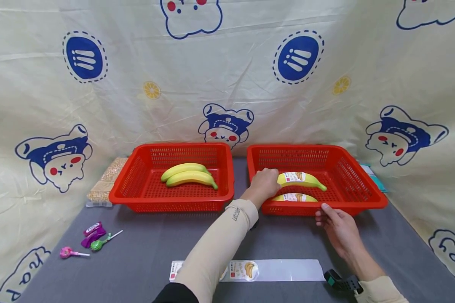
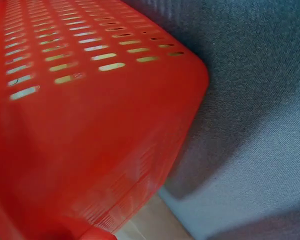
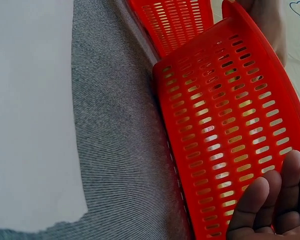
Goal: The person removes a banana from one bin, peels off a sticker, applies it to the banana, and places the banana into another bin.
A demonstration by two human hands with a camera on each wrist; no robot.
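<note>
My left hand reaches into the right red basket and grips the left end of a labelled banana. A second labelled banana lies just in front of it. My right hand rests against that basket's front wall with its fingers straight; the fingertips touch the slotted wall. The left wrist view shows only the basket's outer wall and the grey cloth. A sticker sheet lies near the front edge.
A left red basket holds two plain bananas. A packet of grain lies to its left. Two lollipops and a purple sweet sit at the front left. Printed cloth walls surround the table.
</note>
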